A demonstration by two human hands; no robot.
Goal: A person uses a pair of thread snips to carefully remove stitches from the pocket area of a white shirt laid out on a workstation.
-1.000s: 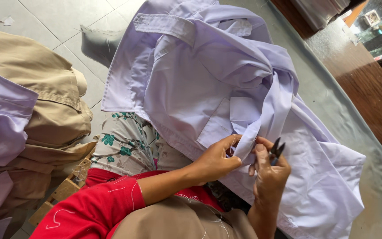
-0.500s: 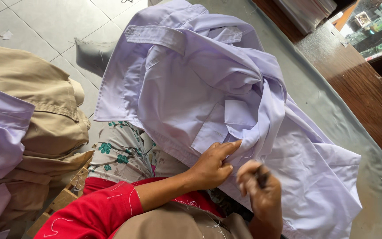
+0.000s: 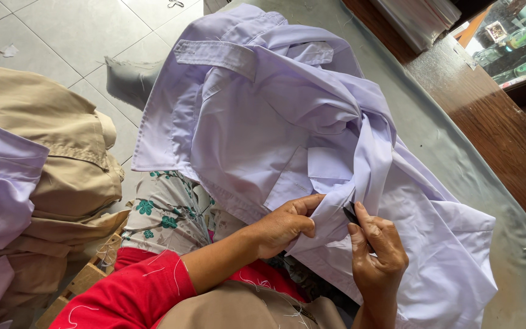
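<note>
A pale lilac shirt point(image 3: 287, 122) lies bunched across the person's lap, spilling toward the grey floor point(image 3: 452, 152) at the right. The left hand point(image 3: 284, 225) pinches a fold of its cloth, fingers closed on it. The right hand point(image 3: 377, 250) grips a small dark tool point(image 3: 350, 213) against the same fold. A pile of tan and lilac clothes point(image 3: 38, 176) sits at the left edge; a clear plastic package point(image 3: 421, 21) rests at the top, by the wooden ledge point(image 3: 494, 128).

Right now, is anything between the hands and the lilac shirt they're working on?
Nothing visible. The left hand pinches a fold of the lilac shirt directly, and the right hand presses a small dark tool against the same fold. The tan clothes lie off to the side.
</note>
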